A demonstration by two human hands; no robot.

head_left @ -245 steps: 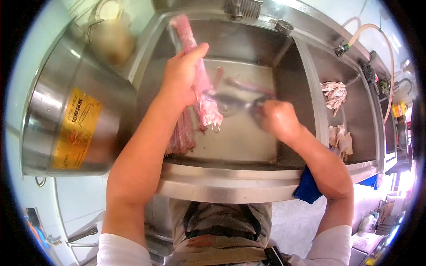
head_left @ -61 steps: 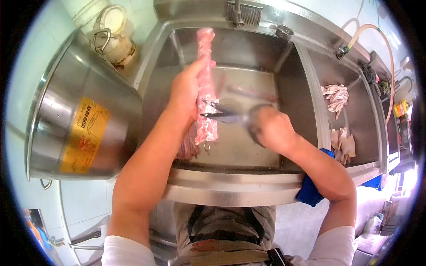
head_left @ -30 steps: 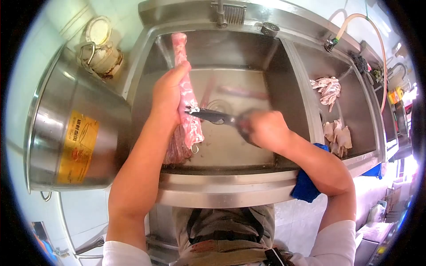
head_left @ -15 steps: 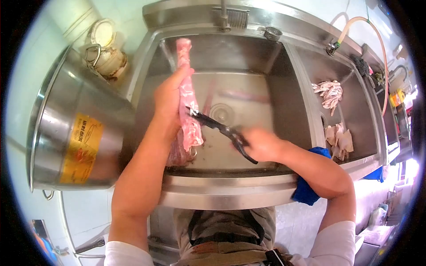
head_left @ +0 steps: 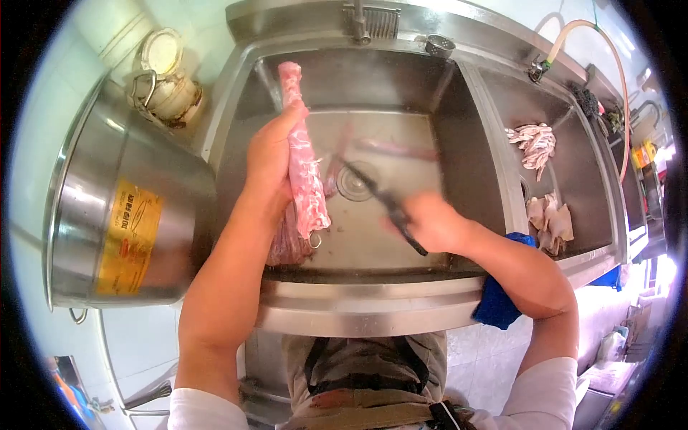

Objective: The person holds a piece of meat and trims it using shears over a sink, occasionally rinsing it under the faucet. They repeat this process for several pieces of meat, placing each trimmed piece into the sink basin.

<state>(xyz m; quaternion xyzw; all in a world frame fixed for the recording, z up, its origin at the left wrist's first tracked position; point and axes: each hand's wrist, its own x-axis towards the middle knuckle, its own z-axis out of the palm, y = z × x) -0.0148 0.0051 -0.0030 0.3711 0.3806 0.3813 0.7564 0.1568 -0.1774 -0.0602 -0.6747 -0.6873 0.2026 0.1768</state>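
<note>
My left hand (head_left: 269, 161) is closed around a long pink piece of raw meat (head_left: 306, 168), held lengthwise above the large sink basin (head_left: 390, 251). A pair of black-handled scissors (head_left: 373, 190) is gripped in my right hand (head_left: 433, 221), blurred by motion. The blades point toward the meat but are apart from it, above the drain (head_left: 355, 180). Between meat and drain shows a small pinkish strip (head_left: 331, 177). Darker raw meat (head_left: 285, 244) lies in the basin below my left hand, beside a small metal ring (head_left: 315, 241). A thin pink strip (head_left: 398, 149) lies beyond the drain.
To the left stands a large steel pot (head_left: 89, 215) with a yellow label. The right-hand basin (head_left: 588, 186) holds a pile of pale strips (head_left: 534, 147) and flat pale pieces (head_left: 550, 223). A blue cloth (head_left: 498, 304) hangs over the front edge; a faucet (head_left: 360, 25) is at the back.
The scissors have come away from the meat, moving right and slightly down with my right hand. A small pinkish strip now shows beside the meat. My left hand keeps its hold.
</note>
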